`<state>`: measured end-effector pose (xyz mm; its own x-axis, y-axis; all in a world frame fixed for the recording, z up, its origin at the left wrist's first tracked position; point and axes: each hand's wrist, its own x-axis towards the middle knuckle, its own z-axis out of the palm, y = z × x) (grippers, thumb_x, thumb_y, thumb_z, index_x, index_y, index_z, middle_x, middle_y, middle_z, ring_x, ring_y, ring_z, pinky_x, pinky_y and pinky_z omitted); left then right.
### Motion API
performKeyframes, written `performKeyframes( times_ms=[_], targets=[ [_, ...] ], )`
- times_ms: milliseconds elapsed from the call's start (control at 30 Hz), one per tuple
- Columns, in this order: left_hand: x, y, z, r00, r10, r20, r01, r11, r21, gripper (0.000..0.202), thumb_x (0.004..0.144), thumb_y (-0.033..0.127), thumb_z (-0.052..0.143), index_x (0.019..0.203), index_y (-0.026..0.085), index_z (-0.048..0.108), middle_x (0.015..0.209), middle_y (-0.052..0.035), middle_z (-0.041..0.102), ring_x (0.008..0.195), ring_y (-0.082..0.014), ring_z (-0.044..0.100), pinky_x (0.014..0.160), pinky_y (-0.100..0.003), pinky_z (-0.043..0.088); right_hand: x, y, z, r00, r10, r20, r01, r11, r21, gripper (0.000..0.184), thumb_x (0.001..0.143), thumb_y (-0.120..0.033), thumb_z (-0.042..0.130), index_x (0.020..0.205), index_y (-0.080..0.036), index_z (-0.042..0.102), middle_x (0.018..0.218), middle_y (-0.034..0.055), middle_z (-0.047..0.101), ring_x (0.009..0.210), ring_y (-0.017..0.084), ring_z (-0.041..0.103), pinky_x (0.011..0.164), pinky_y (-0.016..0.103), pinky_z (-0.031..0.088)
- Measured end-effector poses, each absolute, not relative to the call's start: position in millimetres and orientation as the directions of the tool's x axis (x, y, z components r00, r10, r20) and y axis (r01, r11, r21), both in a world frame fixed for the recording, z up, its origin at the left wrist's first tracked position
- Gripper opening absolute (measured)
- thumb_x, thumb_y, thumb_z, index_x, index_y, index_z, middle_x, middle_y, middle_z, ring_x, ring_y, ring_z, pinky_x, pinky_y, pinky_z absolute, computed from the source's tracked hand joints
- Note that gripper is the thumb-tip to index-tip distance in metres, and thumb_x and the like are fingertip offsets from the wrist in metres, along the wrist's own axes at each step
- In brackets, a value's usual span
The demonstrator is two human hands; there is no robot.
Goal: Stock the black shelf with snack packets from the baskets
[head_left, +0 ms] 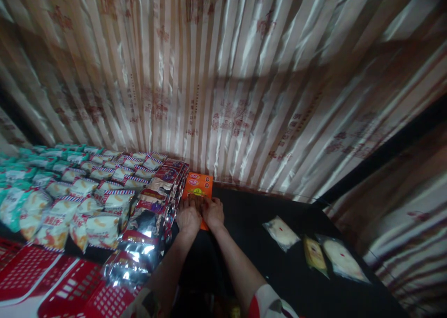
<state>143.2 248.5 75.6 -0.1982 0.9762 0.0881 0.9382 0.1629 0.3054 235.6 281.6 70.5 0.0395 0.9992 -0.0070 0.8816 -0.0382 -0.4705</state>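
Note:
An orange snack packet [197,182] with a yellow-green label lies flat on the black tabletop, close to the back edge. My left hand [189,217] rests on the lower left part of this packet, its fingers laid forward over the surface. Right beside it, my right hand [213,213] lies across the packet's lower right side, fingers also on top. The two hands nearly touch and cover the packet's middle. Along the packet's left side runs a row of dark maroon, shiny packets [148,220].
Further left are rows of white packets with striped edges [103,227] and teal packets [16,201]. A red plastic basket [73,280] stands at front left. On the right lie two clear-wrapped pale items [281,232] and a yellow packet [314,254]. A pleated printed curtain [223,85] hangs behind.

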Motion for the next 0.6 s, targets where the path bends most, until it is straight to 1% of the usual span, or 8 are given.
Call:
performKeyframes(
  times_ms=[133,233,300,400,500,600],
  targets=[
    [143.1,247.9,73.4,-0.188,0.977,0.099,0.942,0.151,0.300,0.041,0.083,0.023,0.045,0.122,0.011,0.055,0.130,-0.0152,0.052,0.119,-0.0263,0.048,0.099,-0.036,0.037,236.2,280.8,68.1,0.051,0.998,0.036,0.875,-0.027,-0.484,0.039,0.083,-0.025,0.050,0.120,-0.023,0.061,0.121,0.0127,0.052,0.110,0.026,0.049,0.092,0.032,0.040],
    [144.9,246.9,72.3,-0.194,0.974,0.119,0.946,0.153,0.285,0.041,0.083,0.024,0.045,0.119,0.008,0.056,0.129,-0.0175,0.052,0.122,-0.0286,0.046,0.100,-0.038,0.036,237.7,279.1,62.1,0.053,0.993,0.103,0.862,0.006,-0.507,0.039,0.082,-0.023,0.050,0.119,-0.019,0.062,0.124,0.0145,0.051,0.111,0.027,0.050,0.094,0.034,0.040],
    [148.4,244.8,73.0,-0.184,0.970,0.156,0.948,0.133,0.289,0.039,0.084,0.022,0.045,0.119,0.008,0.057,0.131,-0.0171,0.051,0.124,-0.0283,0.044,0.101,-0.037,0.036,239.5,276.3,56.1,0.061,0.985,0.163,0.851,0.034,-0.524,0.038,0.082,-0.021,0.049,0.117,-0.018,0.063,0.125,0.0151,0.051,0.112,0.027,0.049,0.095,0.035,0.040],
    [157.5,236.9,75.7,-0.156,0.964,0.214,0.939,0.079,0.334,0.038,0.084,0.019,0.044,0.119,0.011,0.057,0.132,-0.0152,0.051,0.125,-0.0260,0.043,0.103,-0.036,0.034,244.3,268.0,47.7,0.095,0.969,0.228,0.824,0.053,-0.565,0.034,0.082,-0.018,0.048,0.111,-0.016,0.066,0.122,0.0150,0.054,0.110,0.026,0.051,0.094,0.035,0.042],
    [169.2,222.5,78.5,-0.118,0.966,0.231,0.927,0.024,0.374,0.034,0.087,0.020,0.040,0.112,0.010,0.061,0.118,-0.0147,0.060,0.117,-0.0241,0.050,0.102,-0.036,0.036,254.4,255.1,44.3,0.107,0.957,0.268,0.802,0.077,-0.592,0.030,0.080,-0.017,0.048,0.101,-0.016,0.069,0.117,0.0133,0.057,0.108,0.024,0.052,0.094,0.036,0.043],
    [182.3,203.4,80.4,-0.060,0.969,0.240,0.916,-0.042,0.400,0.032,0.088,0.016,0.037,0.105,0.010,0.064,0.105,-0.0130,0.065,0.106,-0.0217,0.055,0.096,-0.033,0.040,270.8,238.4,45.9,0.077,0.952,0.295,0.797,0.119,-0.592,0.030,0.079,-0.015,0.048,0.100,-0.014,0.069,0.117,0.0141,0.057,0.107,0.024,0.053,0.094,0.036,0.043]
  ],
)
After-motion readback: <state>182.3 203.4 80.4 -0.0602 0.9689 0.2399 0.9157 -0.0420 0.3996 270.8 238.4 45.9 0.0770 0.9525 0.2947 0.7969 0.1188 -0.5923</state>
